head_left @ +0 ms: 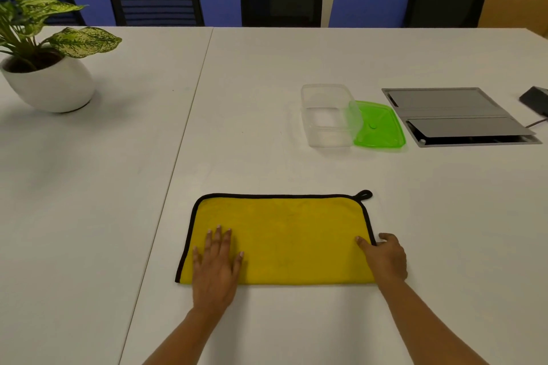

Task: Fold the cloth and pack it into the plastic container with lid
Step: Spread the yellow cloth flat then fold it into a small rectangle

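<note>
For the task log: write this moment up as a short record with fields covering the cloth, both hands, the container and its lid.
cloth: yellow cloth, black-trimmed, flat on the white table; near edge looks folded
left: left hand lies flat on the cloth's left part, fingers straight
right: right hand pinches the cloth's right edge, thumb on top
container: clear container, open and empty, beyond the cloth to the right
lid: green lid lies off, on the container's right
stage: nothing packed yet
</note>
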Demonstrator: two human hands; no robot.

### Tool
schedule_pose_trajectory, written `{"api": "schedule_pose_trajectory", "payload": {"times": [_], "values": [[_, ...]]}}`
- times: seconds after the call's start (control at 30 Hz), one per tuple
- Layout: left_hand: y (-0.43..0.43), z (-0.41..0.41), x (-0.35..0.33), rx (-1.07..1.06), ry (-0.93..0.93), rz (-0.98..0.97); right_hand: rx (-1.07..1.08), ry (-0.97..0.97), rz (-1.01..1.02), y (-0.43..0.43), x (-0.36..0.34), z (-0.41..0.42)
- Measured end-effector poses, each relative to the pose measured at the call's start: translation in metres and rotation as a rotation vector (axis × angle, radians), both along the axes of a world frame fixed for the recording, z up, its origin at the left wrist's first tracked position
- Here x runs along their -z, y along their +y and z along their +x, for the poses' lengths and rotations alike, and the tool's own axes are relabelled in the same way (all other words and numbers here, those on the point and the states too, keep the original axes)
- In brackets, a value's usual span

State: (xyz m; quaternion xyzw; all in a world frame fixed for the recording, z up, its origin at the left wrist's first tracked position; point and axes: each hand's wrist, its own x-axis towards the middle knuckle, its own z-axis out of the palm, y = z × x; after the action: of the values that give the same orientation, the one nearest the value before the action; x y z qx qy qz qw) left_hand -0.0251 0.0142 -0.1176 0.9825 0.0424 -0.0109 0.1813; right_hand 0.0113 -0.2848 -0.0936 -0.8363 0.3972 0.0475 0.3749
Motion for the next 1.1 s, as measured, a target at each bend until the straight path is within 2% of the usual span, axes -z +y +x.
{"api": "schedule_pose_trajectory", "payload": {"times": [0.07, 0.2, 0.43, 0.6, 0.7, 0.8, 0.87, 0.9, 1.03, 1.1], "values": [[-0.014, 0.000, -0.002, 0.088, 0.020, -0.024, 0.002, 0.045, 0.071, -0.002, -0.003, 0.005], [-0.033, 0.001, -0.009, 0.208, 0.164, 0.082, -0.035, 0.085, 0.227, -0.006, -0.012, 0.014], [-0.047, -0.001, -0.008, 0.364, 0.322, 0.221, 0.033, -0.019, 0.400, -0.014, -0.018, 0.013], [-0.064, -0.004, -0.011, 0.462, 0.260, 0.247, 0.083, -0.076, 0.393, -0.030, -0.027, 0.014], [-0.081, -0.009, -0.018, 0.582, 0.355, 0.195, 0.106, -0.089, 0.337, -0.044, -0.034, 0.012], [-0.091, -0.010, -0.027, 0.581, 0.394, 0.145, 0.102, -0.085, 0.298, -0.054, -0.046, 0.008], [-0.096, -0.006, -0.036, 0.525, 0.433, 0.008, 0.082, -0.074, 0.351, -0.052, -0.062, 0.010], [-0.099, -0.003, -0.042, 0.455, 0.438, -0.132, 0.047, -0.054, 0.394, -0.046, -0.073, 0.011], [-0.106, 0.020, -0.086, -0.025, 0.479, -0.936, -0.188, 0.002, 0.517, -0.003, -0.117, 0.018], [-0.103, 0.035, -0.107, -0.171, 0.506, -1.187, -0.272, -0.030, 0.545, 0.026, -0.129, 0.017]]}}
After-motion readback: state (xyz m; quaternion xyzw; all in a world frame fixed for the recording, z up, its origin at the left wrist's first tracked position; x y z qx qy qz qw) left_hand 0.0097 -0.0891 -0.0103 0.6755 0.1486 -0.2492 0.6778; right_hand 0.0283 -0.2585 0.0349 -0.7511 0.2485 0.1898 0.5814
